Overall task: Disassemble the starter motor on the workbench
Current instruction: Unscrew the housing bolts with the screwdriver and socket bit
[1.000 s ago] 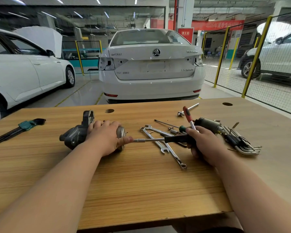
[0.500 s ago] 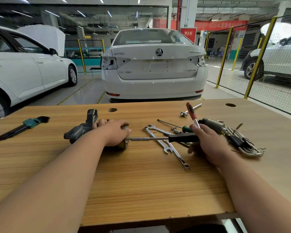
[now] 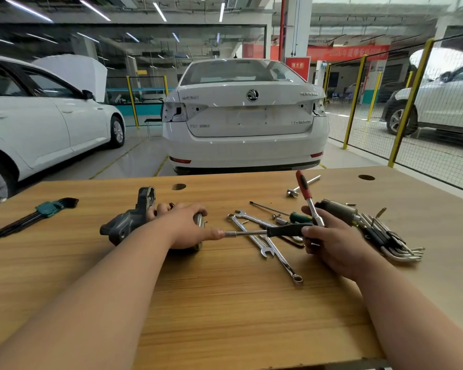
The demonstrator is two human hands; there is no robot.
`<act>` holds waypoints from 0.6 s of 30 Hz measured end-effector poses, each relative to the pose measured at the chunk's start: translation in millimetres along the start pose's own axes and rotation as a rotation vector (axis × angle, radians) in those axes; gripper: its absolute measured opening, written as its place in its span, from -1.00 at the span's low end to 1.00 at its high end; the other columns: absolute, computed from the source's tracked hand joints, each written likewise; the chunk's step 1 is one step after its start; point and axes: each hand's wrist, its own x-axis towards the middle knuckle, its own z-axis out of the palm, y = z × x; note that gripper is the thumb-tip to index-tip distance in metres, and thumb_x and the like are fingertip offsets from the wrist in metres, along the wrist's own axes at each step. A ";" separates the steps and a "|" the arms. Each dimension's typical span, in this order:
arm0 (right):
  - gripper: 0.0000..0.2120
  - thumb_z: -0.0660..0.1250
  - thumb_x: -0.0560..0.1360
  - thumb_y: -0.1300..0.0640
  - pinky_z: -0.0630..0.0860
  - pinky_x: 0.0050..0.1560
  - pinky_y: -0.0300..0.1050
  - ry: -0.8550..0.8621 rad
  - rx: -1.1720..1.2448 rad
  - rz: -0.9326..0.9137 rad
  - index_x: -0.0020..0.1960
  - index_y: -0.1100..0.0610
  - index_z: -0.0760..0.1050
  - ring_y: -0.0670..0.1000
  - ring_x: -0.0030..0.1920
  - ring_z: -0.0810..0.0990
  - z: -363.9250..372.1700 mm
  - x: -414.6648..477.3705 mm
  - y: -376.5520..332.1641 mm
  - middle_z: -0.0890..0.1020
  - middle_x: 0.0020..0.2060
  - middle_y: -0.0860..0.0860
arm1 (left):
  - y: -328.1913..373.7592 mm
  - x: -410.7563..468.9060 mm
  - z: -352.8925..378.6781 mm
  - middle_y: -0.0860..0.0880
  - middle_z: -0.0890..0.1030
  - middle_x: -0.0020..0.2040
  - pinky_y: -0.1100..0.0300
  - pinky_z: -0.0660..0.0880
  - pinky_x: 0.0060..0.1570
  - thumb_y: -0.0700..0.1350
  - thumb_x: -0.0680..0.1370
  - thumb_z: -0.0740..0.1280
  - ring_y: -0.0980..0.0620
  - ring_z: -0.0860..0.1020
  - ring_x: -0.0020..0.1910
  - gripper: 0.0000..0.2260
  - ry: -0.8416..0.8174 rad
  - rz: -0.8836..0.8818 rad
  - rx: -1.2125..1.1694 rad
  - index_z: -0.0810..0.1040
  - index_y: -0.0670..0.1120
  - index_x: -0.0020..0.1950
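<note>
1. We face a garage bay, where a white car [image 3: 246, 129] is parked just beyond the workbench's [image 3: 225, 303] far edge.
2. Bare wood runs between our forearms to the near edge.
3. The starter motor [image 3: 126, 225] lies left of centre, our left hand [image 3: 185, 231] curled over it.
4. Our right hand [image 3: 329, 241] grips a screwdriver [image 3: 281, 231] above scattered wrenches [image 3: 273, 249].
</note>
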 end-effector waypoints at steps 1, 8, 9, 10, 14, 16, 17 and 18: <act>-0.59 0.27 0.53 0.39 0.48 -0.13 -0.02 -0.011 0.030 0.016 0.27 0.01 0.48 0.11 -0.12 0.50 0.5 -0.7 -1.1 0.53 0.10 0.20 | 0.0 0.2 0.0 0.02 0.25 0.46 -0.13 -0.05 0.35 0.55 0.29 0.19 -0.15 0.07 0.43 -0.31 -0.002 -0.002 -0.003 0.26 0.32 0.37; -0.77 0.18 0.63 -0.09 0.59 -0.11 0.07 0.163 -0.245 0.018 0.04 -0.01 0.55 0.04 -0.34 0.64 10.1 -3.9 -2.5 0.67 -0.18 0.10 | -0.7 2.6 1.4 0.03 0.28 0.44 -0.12 -0.04 0.34 0.55 0.22 0.26 -0.14 0.10 0.41 -0.26 0.020 -0.007 -0.016 0.29 0.32 0.34; -0.73 0.14 0.63 -0.15 0.60 -0.12 0.06 0.187 -0.306 0.026 0.00 -0.05 0.54 0.03 -0.36 0.64 10.3 -3.7 -2.2 0.68 -0.23 0.08 | -1.1 3.0 1.7 0.03 0.29 0.43 -0.13 -0.06 0.35 0.55 0.22 0.27 -0.14 0.10 0.41 -0.27 0.025 -0.005 -0.023 0.30 0.33 0.34; -0.70 0.10 0.64 -0.18 0.60 -0.21 0.02 0.199 -0.339 0.029 -0.02 -0.07 0.53 0.00 -0.40 0.63 9.8 -3.4 -1.8 0.68 -0.31 0.05 | -1.5 3.1 2.5 0.03 0.30 0.43 -0.13 -0.07 0.35 0.54 0.21 0.27 -0.15 0.10 0.41 -0.27 0.031 -0.001 -0.027 0.31 0.33 0.33; -0.63 0.04 0.65 -0.19 0.40 -0.50 -0.15 0.204 -0.402 0.025 0.01 -0.02 0.53 -0.07 -0.59 0.46 6.7 -2.7 -2.7 0.61 -0.51 0.00 | -4.5 0.4 8.3 0.04 0.31 0.42 -0.14 -0.08 0.37 0.56 0.20 0.25 -0.15 0.11 0.41 -0.26 0.088 0.016 -0.013 0.30 0.34 0.32; -0.62 0.05 0.64 -0.20 0.36 -0.52 -0.15 0.213 -0.382 0.039 -0.02 -0.01 0.55 -0.06 -0.59 0.41 7.4 -2.7 -3.5 0.57 -0.49 0.03 | -4.8 -1.6 10.9 0.05 0.30 0.44 -0.16 -0.09 0.39 0.57 0.20 0.23 -0.16 0.09 0.43 -0.25 0.113 0.023 0.006 0.28 0.34 0.34; -0.62 0.05 0.64 -0.19 0.35 -0.53 -0.15 0.211 -0.377 0.039 -0.03 -0.01 0.55 -0.06 -0.59 0.40 8.0 -3.0 -4.0 0.56 -0.48 0.04 | -4.9 -2.5 11.9 0.05 0.29 0.45 -0.16 -0.09 0.39 0.57 0.20 0.22 -0.16 0.08 0.43 -0.24 0.121 0.025 0.013 0.27 0.34 0.34; -0.63 0.06 0.65 -0.19 0.35 -0.53 -0.15 0.209 -0.375 0.035 -0.02 -0.01 0.55 -0.06 -0.59 0.39 8.3 -3.0 -4.0 0.55 -0.46 0.05 | -4.9 -3.3 13.0 0.05 0.29 0.45 -0.16 -0.09 0.40 0.57 0.20 0.21 -0.16 0.08 0.43 -0.24 0.131 0.028 0.018 0.26 0.34 0.35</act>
